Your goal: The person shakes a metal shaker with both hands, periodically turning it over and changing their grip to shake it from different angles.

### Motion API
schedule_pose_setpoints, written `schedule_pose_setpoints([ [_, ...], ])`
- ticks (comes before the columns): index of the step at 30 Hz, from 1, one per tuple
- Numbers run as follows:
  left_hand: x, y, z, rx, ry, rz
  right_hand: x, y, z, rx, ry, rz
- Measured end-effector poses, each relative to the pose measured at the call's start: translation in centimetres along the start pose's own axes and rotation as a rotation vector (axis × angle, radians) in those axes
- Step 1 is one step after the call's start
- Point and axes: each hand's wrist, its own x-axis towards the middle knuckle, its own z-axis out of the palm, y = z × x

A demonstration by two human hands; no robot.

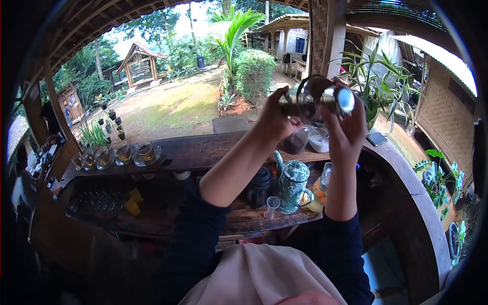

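Note:
Both my hands are raised above the far counter, closed around a shiny metal vessel (pixel 317 96) that lies tilted sideways. My left hand (pixel 278 114) grips its left side, and my right hand (pixel 348 119) wraps its right end. Its exact kind is hard to make out. Just below, partly hidden by my hands, stand a jar with dark contents (pixel 296 142) and a jar with white contents (pixel 319 143). Between my forearms are a green-and-white speckled enamel pot (pixel 293 185), a dark lidded pot (pixel 260 184) and a clear plastic cup (pixel 272 206).
Several glasses of amber drink (pixel 122 151) line the raised wooden ledge (pixel 198 152) at left. Lower down are upturned glasses (pixel 99 200). A patterned glass pitcher (pixel 319 190) stands beside my right forearm. A phone (pixel 377 139) lies at right near a potted plant (pixel 378 84).

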Motion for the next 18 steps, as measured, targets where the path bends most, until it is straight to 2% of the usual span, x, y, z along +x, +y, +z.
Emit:
schedule_pose_setpoints([
  [1,-0.8,-0.5,0.3,-0.122,-0.163,-0.008,-0.7,-1.2,0.4,-0.089,-0.026,-0.185],
  [2,-4.5,-0.5,3.4,0.316,-0.172,0.341,-1.1,-1.7,-0.3,-0.357,-0.127,-0.481],
  [3,-4.2,0.9,2.6,-0.207,-0.471,-0.130,-2.3,-3.2,-0.7,-0.457,-0.212,-0.710],
  [4,-5.7,0.6,3.6,-0.065,-0.458,0.093,-4.4,-4.3,-1.8,-0.729,-0.283,-0.830],
  [5,-7.3,0.1,4.8,0.080,-0.443,0.317,-4.4,-4.1,-1.6,-0.729,-0.289,-0.828],
  [6,-7.6,-0.2,4.7,0.075,-0.446,0.322,-4.3,-3.4,-1.4,-0.695,-0.249,-0.835],
  [8,-8.0,-0.9,4.6,-0.037,-0.623,0.335,-4.0,-1.6,-0.8,-0.627,-0.169,-0.840],
  [9,-6.7,-0.5,3.7,-0.043,-0.620,0.337,-3.9,-0.7,-0.6,-0.593,-0.130,-0.839],
  [11,-2.7,0.4,0.4,-0.131,-0.367,-0.036,-3.6,0.7,-0.2,-0.526,-0.047,-0.828],
  [12,-3.5,-0.7,0.1,0.623,-0.372,0.484,-3.0,1.0,0.0,-0.437,-0.062,-0.475],
  [13,-3.7,-0.9,0.0,0.623,-0.372,0.484,-2.5,1.1,0.8,-0.090,0.055,-0.127],
  [15,-4.1,-0.7,1.1,0.385,-0.160,0.262,-2.7,0.0,0.3,-0.233,0.025,-0.318],
  [16,-4.2,0.3,1.3,0.162,-0.310,0.096,-3.4,-0.8,-0.2,-0.524,0.002,-0.590],
  [17,-4.6,1.5,1.6,-0.066,-0.453,-0.076,-5.9,-0.8,-1.0,0.082,-0.026,-0.221],
  [18,-6.4,1.8,3.1,0.089,-0.381,0.026,-5.9,-3.2,-0.2,-0.137,-0.215,-0.712],
])
